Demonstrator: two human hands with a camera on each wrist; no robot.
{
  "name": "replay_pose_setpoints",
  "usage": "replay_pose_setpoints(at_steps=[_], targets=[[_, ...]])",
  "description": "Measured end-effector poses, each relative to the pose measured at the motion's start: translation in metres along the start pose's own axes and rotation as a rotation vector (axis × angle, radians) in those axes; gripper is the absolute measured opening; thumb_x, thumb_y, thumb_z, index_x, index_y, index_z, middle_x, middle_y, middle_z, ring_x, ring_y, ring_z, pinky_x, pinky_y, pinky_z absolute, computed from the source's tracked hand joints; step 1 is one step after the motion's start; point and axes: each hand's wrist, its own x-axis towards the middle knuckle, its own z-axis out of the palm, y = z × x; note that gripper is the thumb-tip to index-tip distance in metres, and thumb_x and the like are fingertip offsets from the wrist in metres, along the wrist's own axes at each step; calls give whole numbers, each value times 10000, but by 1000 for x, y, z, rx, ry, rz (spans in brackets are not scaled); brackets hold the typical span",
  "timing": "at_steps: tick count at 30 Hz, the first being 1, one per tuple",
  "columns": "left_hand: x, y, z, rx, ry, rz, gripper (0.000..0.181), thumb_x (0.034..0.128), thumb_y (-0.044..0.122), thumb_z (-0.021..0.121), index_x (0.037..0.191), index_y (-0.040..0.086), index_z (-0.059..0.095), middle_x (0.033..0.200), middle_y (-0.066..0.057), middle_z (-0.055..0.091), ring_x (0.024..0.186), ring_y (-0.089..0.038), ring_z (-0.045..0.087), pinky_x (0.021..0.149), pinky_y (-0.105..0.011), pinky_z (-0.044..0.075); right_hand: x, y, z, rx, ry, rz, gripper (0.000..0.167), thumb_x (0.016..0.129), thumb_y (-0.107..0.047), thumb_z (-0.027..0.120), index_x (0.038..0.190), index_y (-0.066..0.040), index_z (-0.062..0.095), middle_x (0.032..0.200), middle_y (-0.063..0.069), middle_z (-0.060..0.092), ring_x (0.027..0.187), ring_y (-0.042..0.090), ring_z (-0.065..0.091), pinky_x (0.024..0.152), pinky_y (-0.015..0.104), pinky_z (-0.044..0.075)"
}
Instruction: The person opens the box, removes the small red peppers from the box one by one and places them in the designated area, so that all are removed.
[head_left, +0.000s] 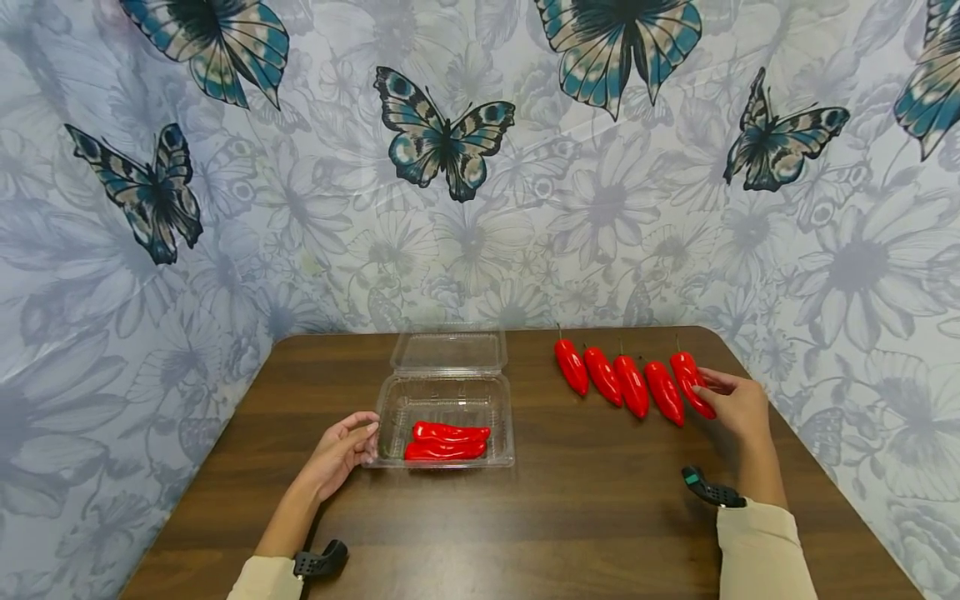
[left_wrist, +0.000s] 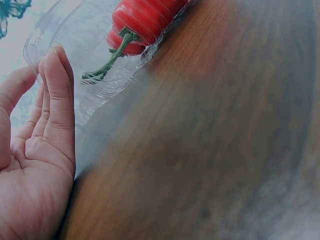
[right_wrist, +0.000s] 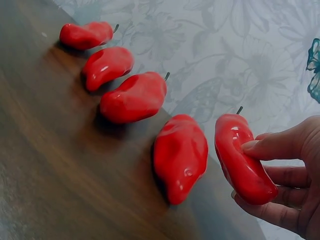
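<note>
On the right, my right hand holds a red chili pepper between thumb and fingers. It is the rightmost of a slanting row; beside it lies another red pepper, with several more to the left. A clear plastic clamshell container stands left of the row with its lid laid back. Two peppers lie side by side in its front part; a green stem shows through the wall in the left wrist view. My left hand pinches the container's left rim.
Everything rests on a brown wooden table with rounded far corners. Right behind it hangs a pale floral cloth printed with butterflies. Each wrist wears a black band.
</note>
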Motion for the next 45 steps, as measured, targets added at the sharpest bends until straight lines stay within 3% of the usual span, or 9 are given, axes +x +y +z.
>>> replay_pose_setpoints(at_steps=[4, 7, 22, 27, 32, 35, 45], targets=[[1, -2, 0, -1, 3, -3, 140, 1071, 64, 496, 1199, 57, 553, 812, 8, 650, 680, -117, 661, 630, -229, 574, -1, 4, 2, -13, 6, 2, 396, 973, -189, 685, 1313, 12, 651, 1197, 282, 675, 1012, 357, 654, 624, 99, 477], [1, -2, 0, -5, 3, -2, 149, 1070, 65, 498, 1210, 34, 538, 809, 6, 650, 677, -118, 660, 624, -227, 572, -2, 7, 3, -12, 1, 14, 399, 976, -185, 681, 1314, 24, 644, 1209, 294, 663, 1068, 430, 634, 627, 83, 458], [-1, -2, -1, 0, -21, 9, 206, 1075, 71, 490, 1255, -29, 496, 827, 5, 656, 693, -119, 662, 635, -227, 575, -2, 13, 5, -18, -18, 46, 402, 967, -180, 693, 1305, 31, 645, 1212, 293, 652, 1150, 492, 591, 650, 75, 419], [0, 0, -1, 1, -12, 18, 215, 1073, 69, 492, 1258, -39, 485, 820, 2, 653, 686, -122, 658, 623, -227, 570, -1, 11, 7, -45, -21, 43, 387, 956, -153, 697, 1287, 41, 653, 1196, 292, 657, 1168, 497, 584, 750, 197, 445], [0, -1, -1, 2, -16, 3, 215, 1073, 75, 495, 1265, -22, 498, 821, 0, 655, 688, -125, 661, 628, -229, 572, -3, 11, 8, -49, -30, 71, 394, 955, -154, 693, 1291, 47, 646, 1197, 302, 651, 1187, 511, 559, 874, 432, 506], [0, -1, 0, 4, -19, 3, 219, 1074, 78, 495, 1270, -19, 498, 822, -2, 653, 687, -127, 661, 626, -228, 572, -4, 13, 8, -44, -33, 87, 400, 961, -166, 687, 1297, 46, 640, 1206, 302, 646, 1199, 517, 541, 944, 552, 473], [0, 0, 0, 11, -4, -5, 149, 1073, 82, 500, 1213, 63, 546, 816, 1, 646, 682, -126, 657, 621, -224, 569, -3, 13, 6, -38, -44, 135, 427, 967, -202, 675, 1319, 35, 627, 1241, 290, 633, 1253, 522, 492, 1008, 607, 411]])
